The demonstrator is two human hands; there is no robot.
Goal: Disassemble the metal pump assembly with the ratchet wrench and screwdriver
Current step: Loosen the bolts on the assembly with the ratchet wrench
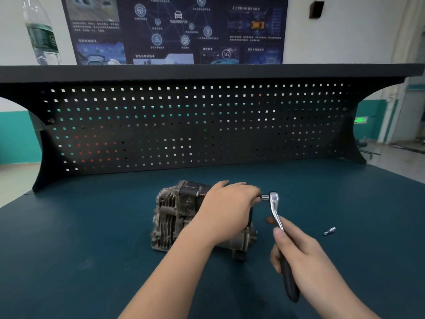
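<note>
Fingers of the right hand (296, 247): curled round the black grip of the ratchet (279, 229), thumb laid along the shank. Fingers of the left hand (226, 203): spread flat over the top of the pump (174, 215), pressing it down, clamped on nothing.

Pump: mid-surface (92, 226), finned end to the left, long axis running left to right, its right end facing the ratchet head.

Ratchet: long axis from the person's right up and away to the head; socket (265, 197) turned left, onto a fastener just beside the left fingertips, the joint itself hidden.

Judgement: the right hand works the handle, the left only steadies.

Loose fitting (329, 231): on the surface, well right of the ratchet.

Pegboard (195, 125): behind.
</note>
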